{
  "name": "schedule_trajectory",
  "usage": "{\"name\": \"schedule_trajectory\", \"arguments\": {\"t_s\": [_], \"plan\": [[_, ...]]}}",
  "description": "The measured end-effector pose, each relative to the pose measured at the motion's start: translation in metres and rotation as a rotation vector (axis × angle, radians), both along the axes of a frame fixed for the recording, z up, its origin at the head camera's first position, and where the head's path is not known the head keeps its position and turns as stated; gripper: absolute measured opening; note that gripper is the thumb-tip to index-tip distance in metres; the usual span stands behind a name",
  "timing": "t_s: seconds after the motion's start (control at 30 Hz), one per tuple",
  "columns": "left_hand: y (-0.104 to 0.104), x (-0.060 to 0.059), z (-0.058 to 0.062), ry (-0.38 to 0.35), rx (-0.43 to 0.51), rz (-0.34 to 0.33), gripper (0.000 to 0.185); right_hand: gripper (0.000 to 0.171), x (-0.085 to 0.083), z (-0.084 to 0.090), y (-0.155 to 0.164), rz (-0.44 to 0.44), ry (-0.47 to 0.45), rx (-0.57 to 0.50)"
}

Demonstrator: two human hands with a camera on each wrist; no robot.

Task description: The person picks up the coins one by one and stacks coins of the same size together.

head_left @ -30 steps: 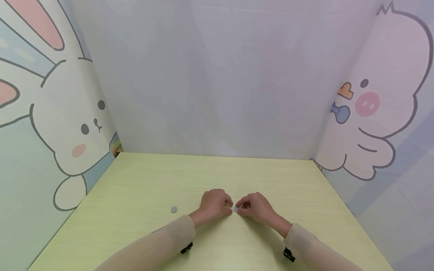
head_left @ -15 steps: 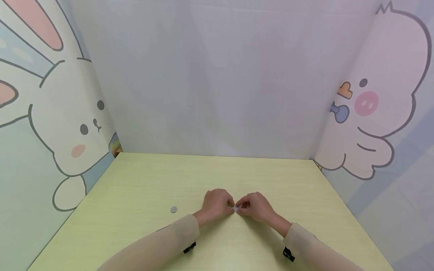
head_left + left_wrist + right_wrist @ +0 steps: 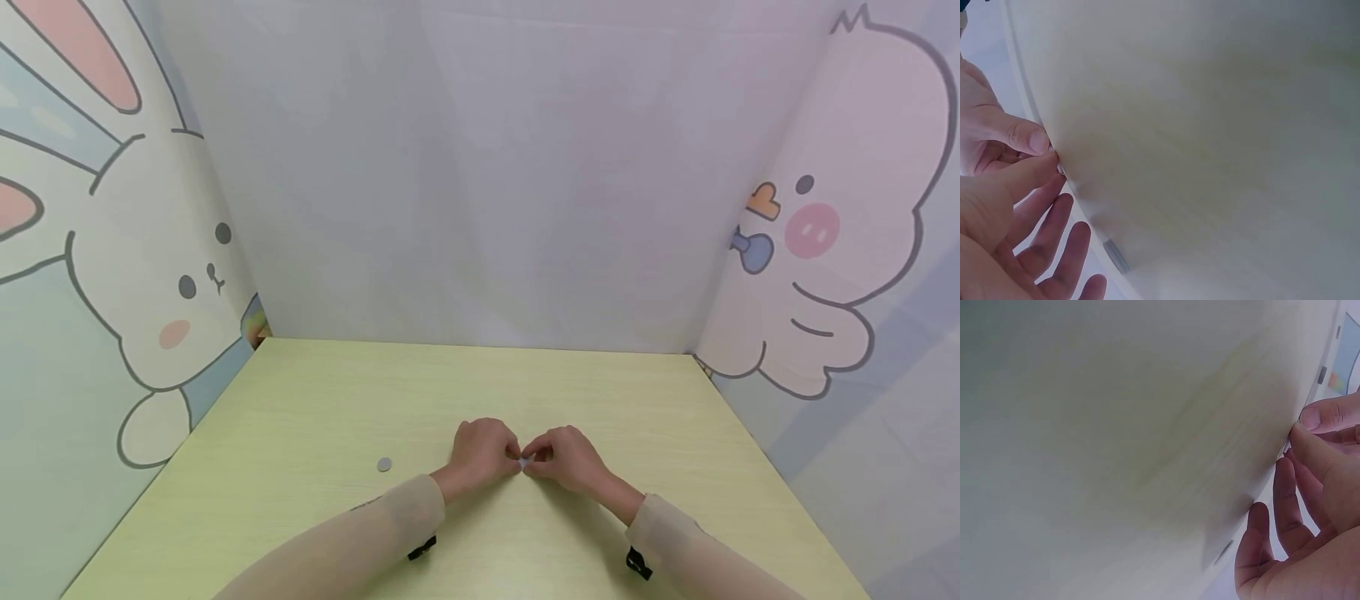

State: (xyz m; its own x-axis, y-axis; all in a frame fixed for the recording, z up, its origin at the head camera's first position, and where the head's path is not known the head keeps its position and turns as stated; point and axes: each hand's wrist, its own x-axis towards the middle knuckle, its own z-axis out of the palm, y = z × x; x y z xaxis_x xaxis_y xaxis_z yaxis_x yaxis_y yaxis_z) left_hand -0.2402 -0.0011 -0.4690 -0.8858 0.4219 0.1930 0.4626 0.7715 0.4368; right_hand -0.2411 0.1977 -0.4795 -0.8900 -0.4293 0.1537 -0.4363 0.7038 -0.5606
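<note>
Both hands meet low over the table in the head view, around a small silver-grey round disc [image 3: 523, 462] that their fingertips mostly cover. My right hand [image 3: 567, 460] pinches it between thumb and index finger. From the other side my left hand [image 3: 483, 452] closes thumb and index finger on its edge. In the left wrist view the left hand [image 3: 1022, 231] has its thumb and index tips close together at the disc, other fingers spread. The right wrist view shows the right hand [image 3: 1316, 512] in a like pose. A second disc [image 3: 384, 464] lies flat to the left.
The pale yellow wooden table [image 3: 337, 392] carries the work. A plain light cloth backdrop [image 3: 480, 183] rises behind it, with cartoon-printed side panels, a rabbit [image 3: 165, 250] at left and a pink-cheeked figure [image 3: 832, 217] at right.
My left hand has moved slightly right until its fingertips reach the disc at the right hand. The right hand and the second disc have stayed in place.
</note>
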Motion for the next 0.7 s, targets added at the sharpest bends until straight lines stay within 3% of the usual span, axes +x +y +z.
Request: {"name": "schedule_trajectory", "arguments": {"t_s": [0.47,0.7], "plan": [[0.0014,0.0018,0.0016,0.040,0.016,0.010,0.009,0.007,0.0037,0.0019,-0.0007,-0.022,0.013,0.036],[0.0030,0.0018,0.0024,0.026,0.010,0.020,0.009,0.007,0.0055,0.0047,-0.0009,-0.022,0.034,0.067]]}}
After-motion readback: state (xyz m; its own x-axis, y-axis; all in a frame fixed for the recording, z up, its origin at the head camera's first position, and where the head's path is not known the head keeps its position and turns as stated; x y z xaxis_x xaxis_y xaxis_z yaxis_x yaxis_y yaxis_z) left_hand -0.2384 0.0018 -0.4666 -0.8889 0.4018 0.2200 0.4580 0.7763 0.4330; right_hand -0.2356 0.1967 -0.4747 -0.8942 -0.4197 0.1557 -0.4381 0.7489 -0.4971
